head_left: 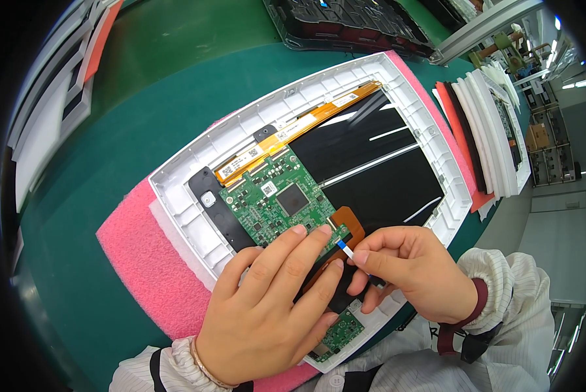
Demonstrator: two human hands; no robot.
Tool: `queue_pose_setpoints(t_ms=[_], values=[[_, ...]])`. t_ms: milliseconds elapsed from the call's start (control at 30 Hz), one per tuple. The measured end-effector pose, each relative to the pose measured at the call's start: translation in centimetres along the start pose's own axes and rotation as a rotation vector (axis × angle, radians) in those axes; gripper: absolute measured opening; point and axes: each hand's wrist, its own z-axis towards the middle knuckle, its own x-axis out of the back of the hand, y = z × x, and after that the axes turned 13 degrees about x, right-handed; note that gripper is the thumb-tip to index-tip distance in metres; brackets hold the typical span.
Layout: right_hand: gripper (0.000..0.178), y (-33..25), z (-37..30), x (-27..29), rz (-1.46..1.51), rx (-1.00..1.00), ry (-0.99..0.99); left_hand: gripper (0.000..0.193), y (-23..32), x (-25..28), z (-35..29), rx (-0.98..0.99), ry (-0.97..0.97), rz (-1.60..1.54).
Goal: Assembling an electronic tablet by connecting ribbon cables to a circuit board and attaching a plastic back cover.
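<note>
A white plastic display housing (195,150) lies tilted in front of me, with a glossy black panel (371,150) inside it. Across its middle sits a green circuit board (257,209). My left hand (270,307) rests with fingers stretched out over the board's near edge. Between thumb and fingertips, my right hand (410,271) pinches a white flat ribbon cable with a blue end (346,249). The blue end is at the board's near right corner; whether it sits in a connector I cannot tell. An orange-brown flex strip (350,222) runs beside it. A smaller green board (340,333) is partly hidden below my left hand.
Pink foam (142,251) lies under the housing on the green table (110,196). A black tray (351,23) stands at the far side. White and red sheets or panels (479,130) stack at the right, and more panels (57,98) stand at the left.
</note>
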Motion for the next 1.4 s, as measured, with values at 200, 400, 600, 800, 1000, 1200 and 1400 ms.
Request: queue_pose_setpoints(t_ms=[200,400,600,800,1000,1200,1400], values=[[0.018,-0.1,-0.2,0.2,-0.003,0.041,-0.033,0.045,-0.5,-0.1,0.1,-0.018,0.007,-0.043],[0.015,1.6,-2.3,-0.4,0.083,0.332,-0.152,0.046,-0.4,0.7,-0.2,-0.031,0.006,-0.099],[0.012,2.0,-4.6,-1.6,0.304,0.542,-0.330,0.044,0.8,2.7,-1.7,0.029,0.052,-0.290],[0.014,2.2,-5.7,-1.9,0.293,0.517,-0.551,0.035,4.5,4.6,-6.1,0.296,0.073,-0.826],[0.020,3.8,-6.2,-2.2,0.372,0.361,-0.722,0.028,7.7,3.0,-8.7,0.465,0.169,-1.163],[0.018,5.5,-6.1,-0.9,0.466,0.254,-0.818,0.025,10.2,1.0,-9.7,0.520,0.209,-1.456],[0.017,6.7,-6.0,0.6,0.471,0.207,-0.849,0.018,11.6,-1.8,-9.6,0.523,0.329,-1.533]])
